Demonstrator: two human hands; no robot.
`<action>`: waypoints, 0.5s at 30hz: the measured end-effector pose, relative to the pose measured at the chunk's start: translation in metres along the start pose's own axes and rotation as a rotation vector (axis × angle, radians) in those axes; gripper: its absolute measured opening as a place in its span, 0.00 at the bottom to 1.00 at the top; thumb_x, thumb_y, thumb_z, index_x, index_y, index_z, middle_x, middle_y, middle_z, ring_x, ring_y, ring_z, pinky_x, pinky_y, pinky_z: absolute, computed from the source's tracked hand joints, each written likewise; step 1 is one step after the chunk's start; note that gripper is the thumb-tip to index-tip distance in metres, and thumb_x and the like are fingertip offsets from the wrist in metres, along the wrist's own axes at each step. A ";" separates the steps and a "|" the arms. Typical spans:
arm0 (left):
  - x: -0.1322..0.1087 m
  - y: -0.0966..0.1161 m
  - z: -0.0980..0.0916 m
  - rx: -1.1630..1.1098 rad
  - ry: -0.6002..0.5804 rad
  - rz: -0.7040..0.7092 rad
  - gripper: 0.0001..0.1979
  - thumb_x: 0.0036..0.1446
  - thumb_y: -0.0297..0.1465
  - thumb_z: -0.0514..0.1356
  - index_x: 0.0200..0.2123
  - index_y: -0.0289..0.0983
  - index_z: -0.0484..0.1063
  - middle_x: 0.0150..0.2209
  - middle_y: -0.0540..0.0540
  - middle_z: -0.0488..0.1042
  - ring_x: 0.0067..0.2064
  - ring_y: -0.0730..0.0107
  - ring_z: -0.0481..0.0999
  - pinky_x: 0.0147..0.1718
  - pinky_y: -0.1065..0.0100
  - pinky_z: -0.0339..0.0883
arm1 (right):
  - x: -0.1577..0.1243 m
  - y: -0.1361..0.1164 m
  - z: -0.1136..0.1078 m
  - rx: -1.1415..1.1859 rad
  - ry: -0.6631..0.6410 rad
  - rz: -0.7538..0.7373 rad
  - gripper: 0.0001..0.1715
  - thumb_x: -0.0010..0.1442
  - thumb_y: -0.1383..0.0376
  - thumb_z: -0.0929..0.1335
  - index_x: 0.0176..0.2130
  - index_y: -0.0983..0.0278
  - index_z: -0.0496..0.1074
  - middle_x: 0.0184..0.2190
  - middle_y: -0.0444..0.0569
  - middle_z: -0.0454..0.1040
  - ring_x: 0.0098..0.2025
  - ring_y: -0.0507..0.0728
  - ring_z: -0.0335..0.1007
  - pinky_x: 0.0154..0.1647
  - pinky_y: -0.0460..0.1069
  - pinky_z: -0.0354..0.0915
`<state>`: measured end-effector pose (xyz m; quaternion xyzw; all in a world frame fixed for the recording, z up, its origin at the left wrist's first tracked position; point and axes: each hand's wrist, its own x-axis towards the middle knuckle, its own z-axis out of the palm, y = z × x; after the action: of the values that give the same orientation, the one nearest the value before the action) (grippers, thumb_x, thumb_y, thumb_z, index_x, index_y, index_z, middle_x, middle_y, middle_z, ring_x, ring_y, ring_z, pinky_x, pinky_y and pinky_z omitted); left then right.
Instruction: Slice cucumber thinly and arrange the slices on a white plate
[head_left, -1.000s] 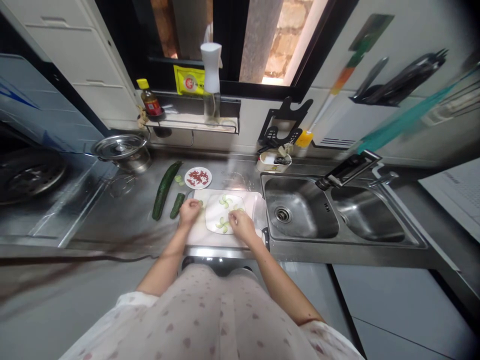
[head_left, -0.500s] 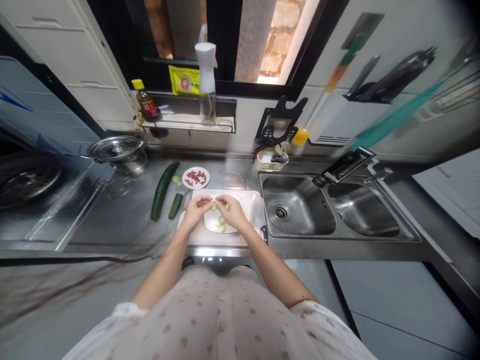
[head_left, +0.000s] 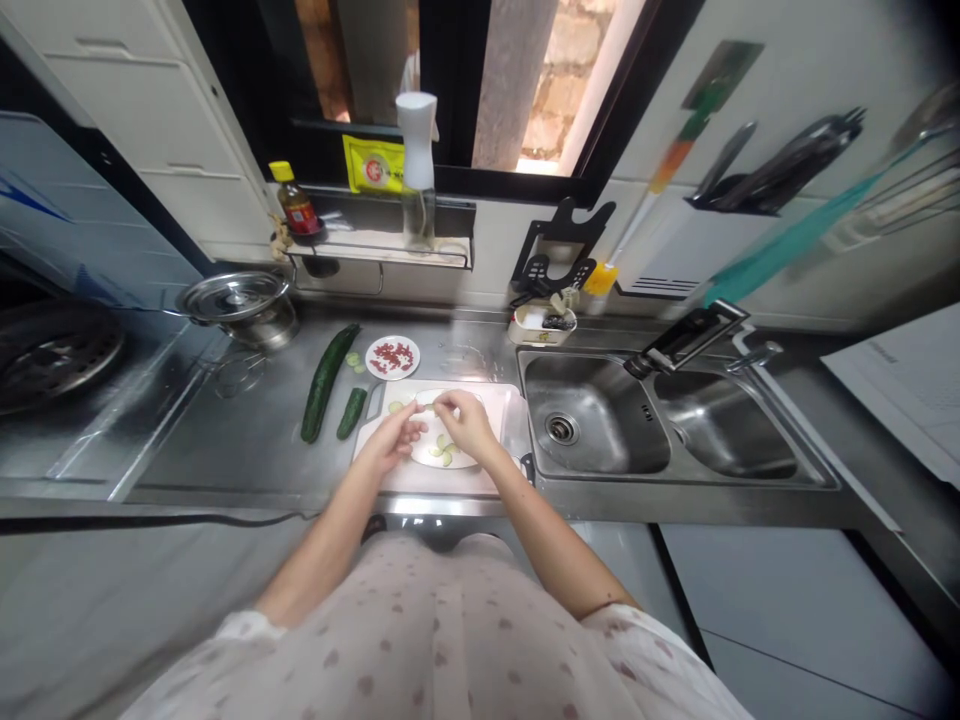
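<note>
above white plate (head_left: 429,456) on cutting board (head_left: 394,481), grip of r. hand (head_left: 468,424) pinches thin cucumber slice (head_left: 427,406), long axis approx. crosswise, pointing l. to l. hand (head_left: 391,440), nr. its other end; can't tell if that grip's closed.

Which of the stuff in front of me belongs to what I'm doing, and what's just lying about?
Seems part of it:
- left hand, right hand
- plate with green slices
- board under it
- probably short cucumber, long cucumber

Apparently just lying about:
- pot
- yellow packet
- spray bottle
</note>
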<state>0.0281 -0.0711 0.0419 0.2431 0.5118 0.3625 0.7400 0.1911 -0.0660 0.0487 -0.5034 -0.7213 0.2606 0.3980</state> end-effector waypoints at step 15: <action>0.011 0.007 0.002 0.055 -0.003 0.127 0.29 0.42 0.33 0.68 0.49 0.37 0.67 0.29 0.50 0.71 0.23 0.82 0.64 0.15 0.81 0.43 | -0.005 0.004 -0.001 -0.100 -0.084 -0.111 0.08 0.62 0.66 0.64 0.35 0.63 0.73 0.34 0.48 0.72 0.38 0.55 0.64 0.45 0.50 0.57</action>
<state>0.0304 -0.0584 0.0418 0.2960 0.5041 0.3940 0.7093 0.1947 -0.0692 0.0443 -0.4705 -0.7761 0.2228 0.3558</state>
